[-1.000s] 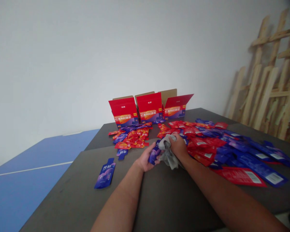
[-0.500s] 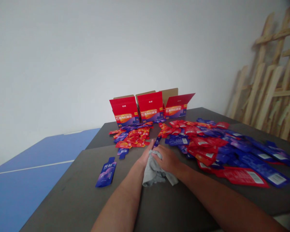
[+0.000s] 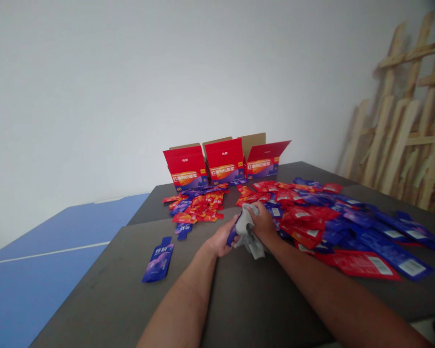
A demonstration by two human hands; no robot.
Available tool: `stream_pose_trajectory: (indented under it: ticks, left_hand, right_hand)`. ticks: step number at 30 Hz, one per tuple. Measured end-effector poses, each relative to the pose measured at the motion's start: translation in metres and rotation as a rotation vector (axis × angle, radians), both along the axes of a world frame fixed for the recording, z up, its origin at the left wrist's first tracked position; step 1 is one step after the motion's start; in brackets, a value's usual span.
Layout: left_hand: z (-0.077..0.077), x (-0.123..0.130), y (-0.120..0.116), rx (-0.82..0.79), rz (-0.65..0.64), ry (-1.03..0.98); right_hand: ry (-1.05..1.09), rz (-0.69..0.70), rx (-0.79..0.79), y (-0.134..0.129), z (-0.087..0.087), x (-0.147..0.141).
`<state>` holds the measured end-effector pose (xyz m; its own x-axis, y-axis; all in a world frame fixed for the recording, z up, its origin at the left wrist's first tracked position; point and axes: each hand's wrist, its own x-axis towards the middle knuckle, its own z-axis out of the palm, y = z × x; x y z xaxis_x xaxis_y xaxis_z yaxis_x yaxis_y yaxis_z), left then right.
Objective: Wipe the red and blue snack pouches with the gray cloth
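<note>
Grey cloth (image 3: 249,233) bunched around a purple sachet (image 3: 233,237), between both hands, beside the red-and-purple sachet pile (image 3: 311,212). We see left hand (image 3: 222,241) fingers closed on the sachet, steadying it; right hand (image 3: 263,223) fingers clamped on the cloth, pressing it over the sachet.

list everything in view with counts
open cardboard boxes: 3, red, brown flaps, far end
small pouches: many, red and blue, two piles
lone pouch: 1, blue, left of hands
dark table: 1, grey, under everything
second table: 1, blue with white line, left
wooden frames: several, pale, leaning on right wall
wall: 1, white, behind
held pouch: 1, blue, left hand
cloth: 1, grey, right hand
left hand: bare
right hand: bare
</note>
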<state>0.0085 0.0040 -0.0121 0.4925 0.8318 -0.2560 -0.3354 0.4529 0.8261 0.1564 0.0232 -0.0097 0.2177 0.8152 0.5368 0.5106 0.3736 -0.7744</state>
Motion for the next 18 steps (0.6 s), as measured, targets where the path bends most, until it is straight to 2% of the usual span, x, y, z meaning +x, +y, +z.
stream_pose_trajectory:
  ticks: [6, 9, 11, 14, 18]
  left_hand:
    - [0.006, -0.007, -0.003, -0.085, -0.102, -0.064]
    - [0.011, -0.012, -0.005, -0.148, -0.198, -0.151]
    - [0.013, -0.015, -0.005, -0.151, -0.204, -0.233]
    - [0.017, -0.019, 0.0, -0.096, -0.028, -0.391]
    - [0.018, -0.021, 0.009, -0.058, 0.371, -0.424]
  right_hand:
    - [0.11, -0.001, -0.072, 0.008, -0.007, 0.008]
    - [0.15, 0.052, -0.085, 0.011, -0.012, 0.013]
    - [0.179, 0.055, -0.11, 0.013, -0.013, 0.015]
    - [0.21, -0.008, -0.123, 0.014, -0.008, 0.015]
    - [0.144, -0.015, -0.032, 0.004, 0.004, 0.01]
